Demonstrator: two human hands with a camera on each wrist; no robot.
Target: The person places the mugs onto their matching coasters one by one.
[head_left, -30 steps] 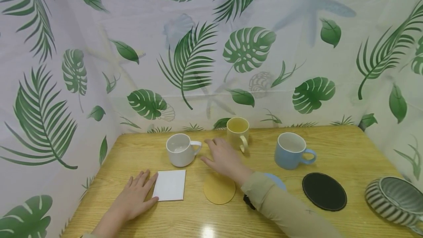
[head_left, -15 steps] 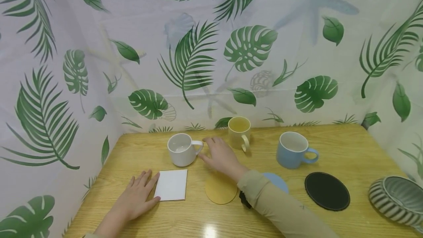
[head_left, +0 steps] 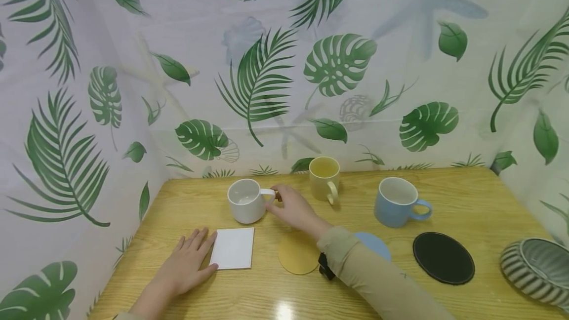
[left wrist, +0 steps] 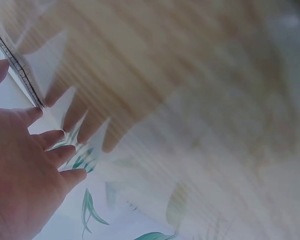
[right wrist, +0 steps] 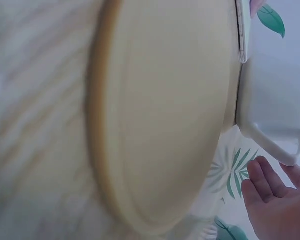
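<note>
A white mug stands upright on the table behind a square white coaster. At the mug's handle, my right hand pinches it between thumb and fingers; the right wrist view shows fingertips close against the white handle. My left hand lies flat with spread fingers, its thumb and index finger touching the coaster's left edge. A round yellow coaster lies below my right wrist. Just beyond the right hand is a yellow mug.
A blue mug stands right of centre. The right sleeve partly covers a round blue coaster. Further right lie an oval black coaster and a striped ribbed cup. Leaf-patterned cloth walls the table's back.
My right hand has moved slightly left, from beside the white mug's handle to holding it. The left hand stays by the white coaster. The view has shifted slightly.
</note>
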